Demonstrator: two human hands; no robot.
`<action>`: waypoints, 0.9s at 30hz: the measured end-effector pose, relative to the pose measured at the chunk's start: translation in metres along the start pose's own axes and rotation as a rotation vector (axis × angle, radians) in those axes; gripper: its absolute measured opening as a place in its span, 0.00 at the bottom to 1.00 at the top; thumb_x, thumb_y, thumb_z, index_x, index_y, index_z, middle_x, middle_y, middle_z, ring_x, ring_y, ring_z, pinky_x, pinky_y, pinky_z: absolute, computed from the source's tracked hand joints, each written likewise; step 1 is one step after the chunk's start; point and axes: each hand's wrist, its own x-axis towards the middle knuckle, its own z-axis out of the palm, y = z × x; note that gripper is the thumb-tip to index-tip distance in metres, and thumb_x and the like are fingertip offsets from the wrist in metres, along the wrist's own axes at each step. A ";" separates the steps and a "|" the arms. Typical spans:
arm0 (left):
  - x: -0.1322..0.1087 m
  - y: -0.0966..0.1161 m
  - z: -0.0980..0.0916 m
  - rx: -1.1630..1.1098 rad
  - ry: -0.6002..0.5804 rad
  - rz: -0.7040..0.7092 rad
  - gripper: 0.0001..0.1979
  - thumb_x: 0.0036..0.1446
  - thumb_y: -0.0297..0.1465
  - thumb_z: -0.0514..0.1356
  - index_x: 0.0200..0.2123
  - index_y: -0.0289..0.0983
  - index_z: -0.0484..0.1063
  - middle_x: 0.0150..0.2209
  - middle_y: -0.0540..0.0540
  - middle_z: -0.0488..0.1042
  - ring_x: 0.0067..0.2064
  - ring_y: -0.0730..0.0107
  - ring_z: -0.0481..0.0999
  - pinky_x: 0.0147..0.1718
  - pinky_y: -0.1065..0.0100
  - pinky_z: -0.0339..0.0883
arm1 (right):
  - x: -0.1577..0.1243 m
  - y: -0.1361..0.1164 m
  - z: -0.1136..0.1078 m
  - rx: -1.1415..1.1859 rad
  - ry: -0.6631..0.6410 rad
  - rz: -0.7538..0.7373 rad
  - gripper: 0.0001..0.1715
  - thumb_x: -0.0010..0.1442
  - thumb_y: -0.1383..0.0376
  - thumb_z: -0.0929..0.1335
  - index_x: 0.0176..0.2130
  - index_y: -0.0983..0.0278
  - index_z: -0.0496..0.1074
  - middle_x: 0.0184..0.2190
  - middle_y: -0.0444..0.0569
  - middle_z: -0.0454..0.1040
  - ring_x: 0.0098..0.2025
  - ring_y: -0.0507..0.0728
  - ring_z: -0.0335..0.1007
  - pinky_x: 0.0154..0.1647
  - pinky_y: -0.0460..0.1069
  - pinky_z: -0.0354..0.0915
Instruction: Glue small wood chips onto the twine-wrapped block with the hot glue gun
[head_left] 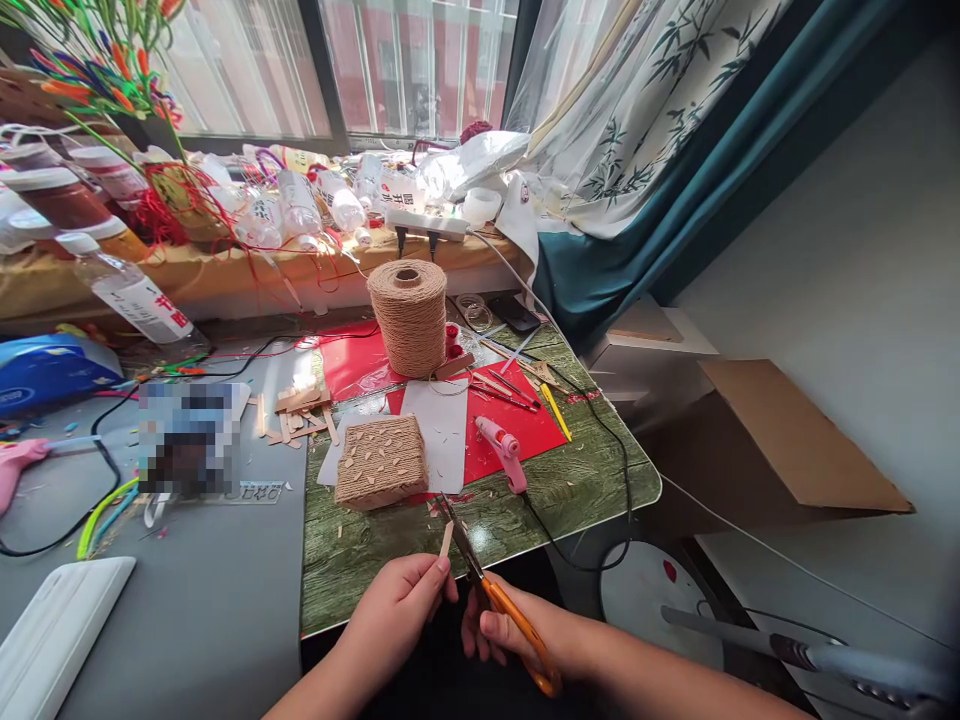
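Near the table's front edge, my left hand [409, 600] pinches a small wooden stick [446, 540] that points upward. My right hand [517, 625] holds orange-handled scissors [517, 615], their blades beside the stick's top end. Just beyond the hands sits a twine-wrapped block [381, 462] with small pale chips scattered on its top. Behind it a large spool of twine [409, 320] stands upright. A pink glue gun [502, 452] lies on red paper [525, 420] to the right of the block.
Wooden sticks [304, 415] lie in a pile left of the block. A black cable [628, 490] loops over the table's right edge. Brushes and a yellow pen [556, 412] lie at the right. Bottles [139, 295] and a power strip [427, 224] are further back; an open cardboard box [802, 440] stands right.
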 end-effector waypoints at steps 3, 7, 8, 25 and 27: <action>0.003 0.003 0.004 -0.074 -0.026 -0.031 0.31 0.61 0.59 0.54 0.25 0.37 0.72 0.17 0.54 0.57 0.22 0.71 0.55 0.24 0.68 0.47 | 0.000 -0.002 0.004 -0.008 0.029 -0.002 0.42 0.61 0.31 0.64 0.53 0.62 0.62 0.37 0.48 0.71 0.33 0.53 0.66 0.31 0.47 0.62; 0.005 0.003 0.009 -0.094 0.027 -0.019 0.31 0.61 0.59 0.54 0.27 0.37 0.74 0.17 0.54 0.59 0.21 0.71 0.57 0.24 0.68 0.49 | -0.001 -0.005 0.008 -0.023 0.066 -0.022 0.40 0.62 0.31 0.63 0.52 0.62 0.62 0.41 0.50 0.73 0.35 0.53 0.67 0.34 0.48 0.63; 0.005 0.002 0.010 -0.085 0.035 -0.008 0.31 0.61 0.59 0.54 0.27 0.36 0.73 0.17 0.54 0.60 0.21 0.71 0.58 0.24 0.68 0.50 | -0.001 -0.005 0.009 -0.027 0.076 -0.025 0.40 0.62 0.32 0.64 0.52 0.61 0.62 0.42 0.51 0.73 0.36 0.54 0.68 0.35 0.48 0.63; 0.016 -0.003 0.014 -0.068 0.025 0.052 0.27 0.65 0.53 0.53 0.24 0.38 0.68 0.19 0.54 0.57 0.24 0.70 0.57 0.25 0.68 0.49 | 0.001 0.005 0.016 -0.095 0.191 0.057 0.42 0.61 0.30 0.62 0.53 0.61 0.63 0.40 0.51 0.75 0.34 0.55 0.69 0.34 0.49 0.65; 0.017 -0.003 0.013 -0.037 0.029 0.063 0.26 0.66 0.51 0.52 0.24 0.38 0.67 0.20 0.53 0.58 0.25 0.70 0.57 0.26 0.68 0.49 | 0.004 0.010 0.019 -0.108 0.265 0.098 0.42 0.62 0.30 0.61 0.50 0.62 0.65 0.36 0.49 0.73 0.32 0.54 0.67 0.32 0.49 0.65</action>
